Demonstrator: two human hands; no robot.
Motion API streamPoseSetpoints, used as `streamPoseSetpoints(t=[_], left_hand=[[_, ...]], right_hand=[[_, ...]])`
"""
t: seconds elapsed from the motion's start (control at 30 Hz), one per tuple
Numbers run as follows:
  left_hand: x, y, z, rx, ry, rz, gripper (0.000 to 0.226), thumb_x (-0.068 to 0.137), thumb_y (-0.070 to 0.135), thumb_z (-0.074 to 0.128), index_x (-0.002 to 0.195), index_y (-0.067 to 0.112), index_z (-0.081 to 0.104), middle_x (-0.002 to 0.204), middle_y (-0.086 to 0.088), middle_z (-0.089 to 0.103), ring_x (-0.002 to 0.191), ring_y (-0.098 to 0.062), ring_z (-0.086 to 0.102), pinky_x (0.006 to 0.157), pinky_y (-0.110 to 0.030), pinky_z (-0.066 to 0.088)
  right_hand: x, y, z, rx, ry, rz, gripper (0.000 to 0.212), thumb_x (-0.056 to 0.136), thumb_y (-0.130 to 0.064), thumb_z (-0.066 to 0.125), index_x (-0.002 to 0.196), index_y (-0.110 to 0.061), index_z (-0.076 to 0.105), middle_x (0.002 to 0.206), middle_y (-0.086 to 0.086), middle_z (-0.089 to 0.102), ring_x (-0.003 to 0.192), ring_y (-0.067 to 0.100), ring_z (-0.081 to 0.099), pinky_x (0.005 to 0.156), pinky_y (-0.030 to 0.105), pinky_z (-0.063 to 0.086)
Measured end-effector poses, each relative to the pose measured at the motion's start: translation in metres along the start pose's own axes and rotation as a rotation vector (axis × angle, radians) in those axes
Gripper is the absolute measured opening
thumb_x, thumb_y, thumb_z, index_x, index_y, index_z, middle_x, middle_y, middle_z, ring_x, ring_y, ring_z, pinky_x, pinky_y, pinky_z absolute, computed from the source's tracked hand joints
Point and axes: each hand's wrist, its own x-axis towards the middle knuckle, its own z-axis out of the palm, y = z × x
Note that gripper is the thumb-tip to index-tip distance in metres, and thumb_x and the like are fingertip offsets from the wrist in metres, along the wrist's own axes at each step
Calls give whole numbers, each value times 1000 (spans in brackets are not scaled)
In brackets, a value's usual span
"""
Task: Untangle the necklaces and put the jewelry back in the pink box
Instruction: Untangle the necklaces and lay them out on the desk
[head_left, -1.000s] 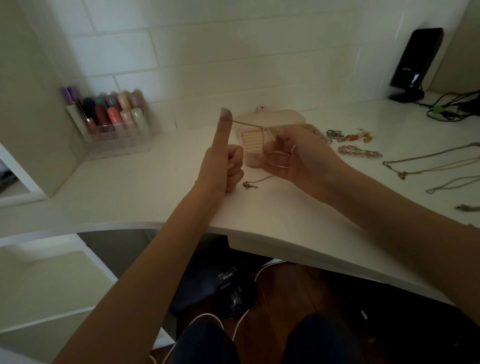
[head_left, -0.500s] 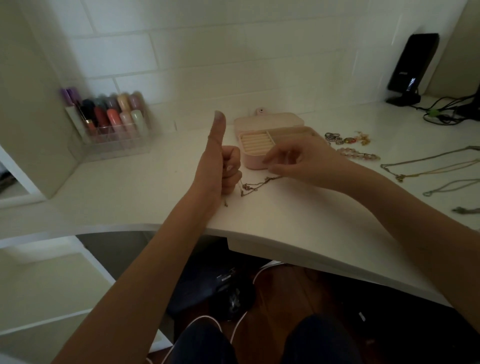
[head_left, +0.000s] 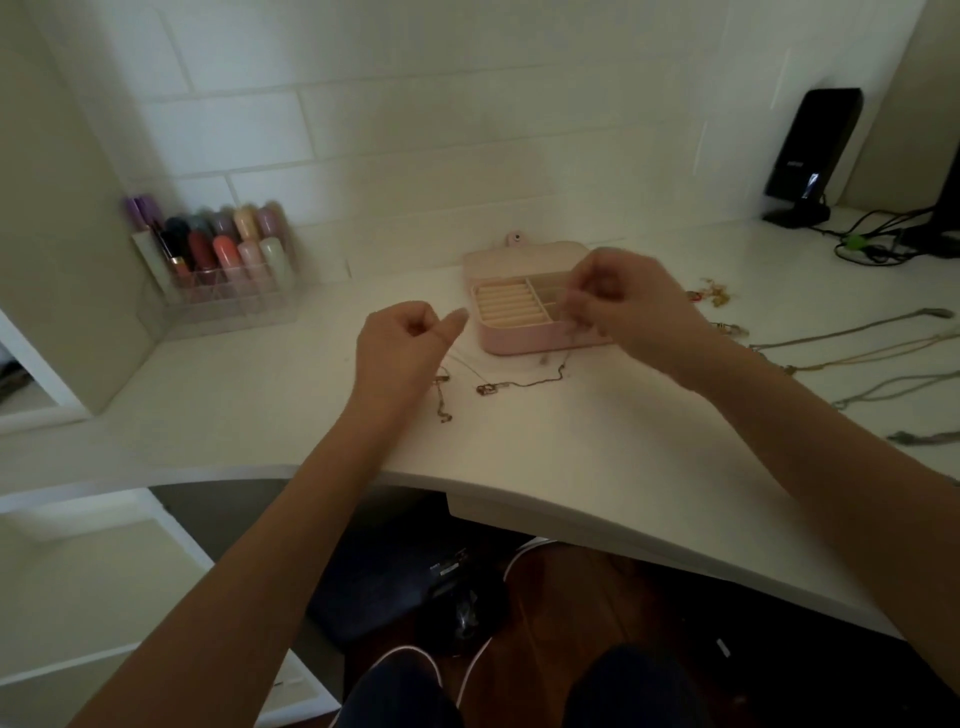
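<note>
Two thin dark tangled chain necklaces (head_left: 519, 382) lie on the white desk (head_left: 545, 441) at the frame's centre, just below the open pink rectangular jewelry box (head_left: 519, 340) with its cream ring rolls. The right hand (head_left: 628, 301), blurred, hovers over the box's right side, fingers curled and seemingly pinching a fine strand that drops toward the desk. The left hand (head_left: 400, 343) is curled left of the box; whether it grasps a chain cannot be told. Several loose chains (head_left: 852, 353) lie at right. Coloured tubes in a clear organizer (head_left: 228, 280) stand at upper left.
</note>
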Motion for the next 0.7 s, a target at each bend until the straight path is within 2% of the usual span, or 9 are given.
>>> streamPoseSetpoints(t=[0.07,0.13,0.2,0.27,0.4,0.47,0.53,0.6,0.7], left_hand=[[3,-7,-11,215,43,107,33,83,31,67,63,12,50,52,5,48,46,-3,50,57,-26,47],[5,-12,-22,502,18,208,23,83,31,65,70,19,50,58,9,48,54,-5,50,54,-25,35],[5,-18,-27,656,-59,299,16,82,31,64,78,23,50,68,9,47,66,-11,46,56,-25,29],[4,-21,-27,676,-139,362,13,81,34,61,86,24,54,83,8,48,80,-13,46,63,-25,30],[3,-18,-27,743,-184,503,43,65,49,38,95,27,60,108,5,47,104,-16,40,85,-29,23],[-1,-11,-23,654,-222,500,51,62,48,37,103,28,59,118,5,45,115,-15,36,93,-30,21],[-5,5,-13,410,-318,386,51,65,46,46,113,30,54,121,11,44,116,-6,34,95,-26,25],[-6,23,2,175,-445,242,44,76,43,56,119,34,50,125,16,43,115,-2,37,88,-17,30],[-3,44,26,30,-528,175,33,87,40,58,119,31,54,118,16,56,107,1,52,83,-15,40]], right_hand=[[3,-2,-12,163,142,28,15,85,-4,65,78,-16,58,67,3,62,49,3,55,51,15,44],[4,-3,-22,268,218,42,9,85,-6,67,82,-14,62,66,4,64,50,5,56,51,17,46],[4,-4,-27,314,223,38,5,85,-7,68,85,-11,65,67,3,66,52,6,58,52,17,47],[4,-8,-28,328,186,25,4,83,-7,69,84,-10,67,67,1,67,54,6,60,52,16,47],[0,-18,-24,424,74,3,6,82,-3,68,88,-6,69,69,4,68,61,9,64,61,17,53],[-2,-23,-23,488,33,-8,9,82,-1,68,89,-5,69,70,5,68,64,10,66,65,17,54],[-3,-27,-23,543,-4,-15,11,81,0,67,90,-7,69,71,3,69,68,10,67,69,18,55],[-5,-30,-23,591,-45,-21,14,82,0,65,92,-8,68,74,1,68,72,11,68,72,20,55],[-6,-35,-28,641,-56,-33,15,85,-2,62,97,-9,67,82,2,67,80,13,67,75,24,55]])
